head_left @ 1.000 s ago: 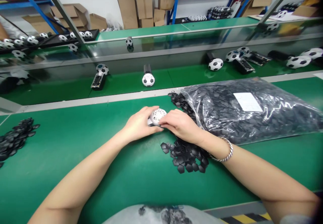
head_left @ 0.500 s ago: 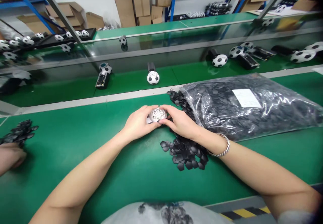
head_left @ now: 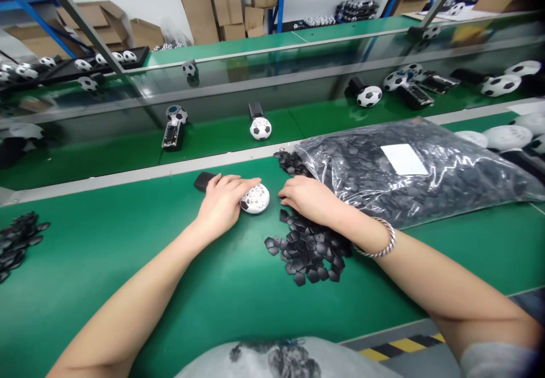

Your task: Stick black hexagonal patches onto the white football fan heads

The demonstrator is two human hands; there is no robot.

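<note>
Under my left hand [head_left: 221, 199] lies a football-shaped device, its white ball end [head_left: 255, 199] showing a lattice top and a few black patches. Its black handle [head_left: 204, 181] sticks out on the far left side of the hand. The fingers curl over the ball's left side and hold it on the green table. To the right, apart from the ball, my right hand [head_left: 309, 197] rests at the loose pile of black pentagon pieces [head_left: 315, 247]. Its fingers are drawn together; whatever lies between the fingertips is hidden.
A clear plastic bag [head_left: 361, 168] full of black pieces lies right of my right hand. Beyond the metal edge, a green conveyor [head_left: 213, 145] carries several football-shaped devices. More black pieces [head_left: 21, 239] sit at far left, and white balls [head_left: 508, 137] at the right edge.
My right hand has left the ball and moved right to the black pieces. The left hand keeps the device, now turned with its lattice side showing. Another person's hand at far left has gone from view.
</note>
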